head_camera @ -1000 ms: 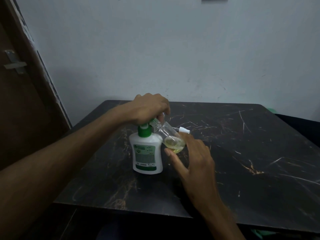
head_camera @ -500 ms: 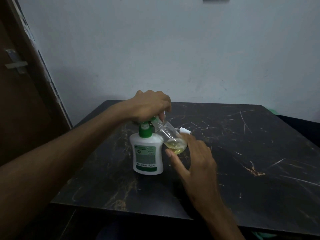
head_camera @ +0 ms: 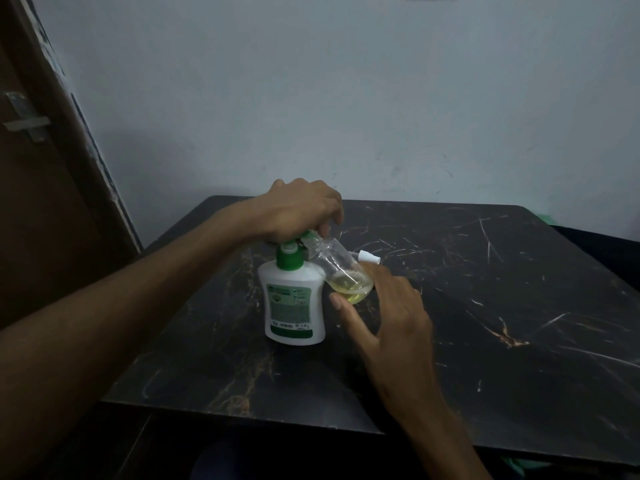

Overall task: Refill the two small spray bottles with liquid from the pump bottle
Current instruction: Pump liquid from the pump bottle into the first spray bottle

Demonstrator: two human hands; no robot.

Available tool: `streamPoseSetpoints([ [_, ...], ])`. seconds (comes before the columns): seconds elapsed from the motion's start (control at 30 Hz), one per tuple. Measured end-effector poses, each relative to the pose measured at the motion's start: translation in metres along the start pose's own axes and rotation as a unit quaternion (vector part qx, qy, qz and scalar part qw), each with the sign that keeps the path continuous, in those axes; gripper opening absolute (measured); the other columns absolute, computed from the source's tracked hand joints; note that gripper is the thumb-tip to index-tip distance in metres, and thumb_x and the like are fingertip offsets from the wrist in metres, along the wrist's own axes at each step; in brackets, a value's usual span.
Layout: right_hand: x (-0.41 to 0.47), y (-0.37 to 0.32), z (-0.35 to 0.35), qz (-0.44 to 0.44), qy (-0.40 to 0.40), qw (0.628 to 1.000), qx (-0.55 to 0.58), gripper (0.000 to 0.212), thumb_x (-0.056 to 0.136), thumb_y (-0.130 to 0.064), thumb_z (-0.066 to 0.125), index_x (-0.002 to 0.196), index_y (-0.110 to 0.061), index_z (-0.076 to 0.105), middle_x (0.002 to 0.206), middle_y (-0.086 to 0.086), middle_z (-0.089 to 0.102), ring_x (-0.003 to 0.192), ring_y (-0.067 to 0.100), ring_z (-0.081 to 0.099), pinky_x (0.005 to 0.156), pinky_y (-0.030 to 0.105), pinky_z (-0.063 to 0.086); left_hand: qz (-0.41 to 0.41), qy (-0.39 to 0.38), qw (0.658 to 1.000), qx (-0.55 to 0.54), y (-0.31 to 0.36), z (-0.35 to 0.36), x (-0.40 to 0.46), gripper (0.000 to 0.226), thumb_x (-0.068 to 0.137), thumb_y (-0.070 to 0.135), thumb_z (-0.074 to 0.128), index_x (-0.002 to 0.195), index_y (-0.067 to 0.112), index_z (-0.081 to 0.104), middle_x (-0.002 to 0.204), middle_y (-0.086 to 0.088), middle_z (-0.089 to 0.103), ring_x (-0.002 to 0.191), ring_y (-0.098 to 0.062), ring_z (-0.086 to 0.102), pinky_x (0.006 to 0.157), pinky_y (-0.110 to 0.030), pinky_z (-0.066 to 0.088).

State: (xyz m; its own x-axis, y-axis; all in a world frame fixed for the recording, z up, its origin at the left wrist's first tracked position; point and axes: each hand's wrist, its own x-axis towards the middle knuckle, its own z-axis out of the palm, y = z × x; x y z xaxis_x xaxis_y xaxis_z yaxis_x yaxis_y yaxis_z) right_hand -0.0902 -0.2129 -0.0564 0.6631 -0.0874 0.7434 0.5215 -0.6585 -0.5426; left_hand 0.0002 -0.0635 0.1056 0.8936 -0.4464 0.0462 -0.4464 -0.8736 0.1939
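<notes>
One spray bottle (head_camera: pixel 341 271), yellow liquid pooled, tilted | right hand (head_camera: pixel 391 313) holds | left hand (head_camera: pixel 298 211) presses pump bottle (head_camera: pixel 294 303)

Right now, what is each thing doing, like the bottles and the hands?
pump bottle: upright on the table, pump pressed by the left hand.
small spray bottle: tilted, neck at the pump spout, uncapped, some yellow liquid inside.
right hand: holds the small bottle's base.
spray cap: lies on the table.

Single head-worn view, angled forward and down, close over the worktop (head_camera: pixel 450 306), wall (head_camera: pixel 346 98) behind.
</notes>
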Motion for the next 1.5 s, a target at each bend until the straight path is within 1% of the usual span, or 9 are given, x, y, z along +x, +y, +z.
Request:
streamPoseSetpoints([
  [0.13,-0.0003,0.0001,-0.0003,0.003,-0.008,1.0,-0.004,0.043,0.097,-0.054,0.058,0.132,-0.029,0.058,0.112,-0.013,0.062,0.099,0.005,0.053,0.085,0.033,0.048,0.003,0.001,0.999,0.032,-0.0017,0.0015,-0.0001,0.032,0.108,0.022,0.04,0.12,0.026,0.07,0.115,0.007,0.073,0.106,-0.015,0.062,0.105,-0.048,0.042],
  [0.37,-0.0004,0.0008,0.0,0.001,-0.006,1.0,0.006,0.042,0.097,-0.053,0.059,0.132,-0.029,0.059,0.113,-0.015,0.063,0.101,0.005,0.054,0.086,0.032,0.047,-0.004,0.003,1.0,0.007,-0.0003,-0.0004,0.0024,0.03,0.106,0.024,0.041,0.115,0.026,0.07,0.11,0.008,0.074,0.101,-0.012,0.063,0.107,-0.049,0.041],
  [0.5,-0.0003,0.0007,0.0001,0.002,-0.009,1.0,-0.001,0.042,0.097,-0.053,0.059,0.131,-0.029,0.06,0.111,-0.014,0.062,0.098,0.005,0.053,0.084,0.033,0.048,0.001,0.001,1.0,0.007,-0.0025,0.0031,0.0003,0.031,0.105,0.022,0.04,0.114,0.027,0.07,0.11,0.009,0.074,0.109,-0.016,0.062,0.107,-0.051,0.04],
  [0.67,-0.0001,-0.001,-0.0007,-0.007,0.003,1.0,0.003,0.04,0.097,-0.053,0.058,0.131,-0.032,0.057,0.11,-0.023,0.055,0.098,0.0,0.05,0.083,0.028,0.046,-0.001,0.001,1.0,0.014,0.0008,-0.0038,0.001,0.033,0.106,0.028,0.038,0.116,0.027,0.069,0.117,0.008,0.072,0.105,-0.013,0.061,0.107,-0.047,0.037],
  [0.8,0.0001,-0.0002,-0.0002,-0.004,-0.003,1.0,-0.006,0.04,0.097,-0.053,0.058,0.132,-0.032,0.057,0.11,-0.019,0.059,0.097,0.002,0.05,0.082,0.027,0.044,0.005,-0.014,1.0,-0.014,-0.0021,0.0021,-0.0003,0.036,0.101,0.03,0.037,0.114,0.025,0.071,0.103,0.009,0.077,0.105,-0.013,0.065,0.104,-0.049,0.043],
  [0.97,-0.0005,-0.0008,-0.0009,-0.002,-0.005,1.0,0.001,0.037,0.097,-0.049,0.063,0.13,-0.033,0.058,0.109,-0.019,0.058,0.097,0.003,0.052,0.083,0.028,0.045,0.002,0.0,1.0,-0.022,0.0012,-0.0033,-0.003,0.042,0.093,0.037,0.035,0.113,0.026,0.071,0.102,0.01,0.077,0.102,-0.011,0.063,0.103,-0.05,0.044],
  [1.23,-0.0004,-0.0006,0.0002,-0.003,-0.007,1.0,-0.004,0.041,0.098,-0.055,0.057,0.132,-0.032,0.057,0.107,-0.022,0.053,0.096,0.0,0.048,0.083,0.028,0.045,0.027,-0.016,0.999,0.032,-0.0044,0.0018,0.0,0.031,0.105,0.021,0.044,0.119,0.019,0.072,0.111,0.005,0.075,0.107,-0.018,0.066,0.099,-0.051,0.049],
  [1.43,-0.0004,-0.0003,0.0,-0.001,-0.006,1.0,0.004,0.04,0.098,-0.055,0.057,0.132,-0.033,0.058,0.11,-0.02,0.059,0.098,0.002,0.052,0.085,0.031,0.048,0.024,-0.011,0.997,0.077,0.003,-0.0062,0.0026,0.03,0.109,0.022,0.043,0.124,0.023,0.069,0.12,0.017,0.062,0.115,-0.015,0.057,0.107,-0.047,0.041],
  [1.5,-0.0001,0.0001,0.0004,0.001,-0.003,1.0,0.005,0.04,0.099,-0.056,0.056,0.131,-0.032,0.058,0.109,-0.018,0.06,0.098,0.002,0.053,0.084,0.032,0.048,0.022,-0.015,0.998,0.049,0.0025,-0.0038,0.0039,0.028,0.107,0.023,0.044,0.119,0.023,0.069,0.114,0.012,0.072,0.109,-0.014,0.062,0.105,-0.048,0.043],
])
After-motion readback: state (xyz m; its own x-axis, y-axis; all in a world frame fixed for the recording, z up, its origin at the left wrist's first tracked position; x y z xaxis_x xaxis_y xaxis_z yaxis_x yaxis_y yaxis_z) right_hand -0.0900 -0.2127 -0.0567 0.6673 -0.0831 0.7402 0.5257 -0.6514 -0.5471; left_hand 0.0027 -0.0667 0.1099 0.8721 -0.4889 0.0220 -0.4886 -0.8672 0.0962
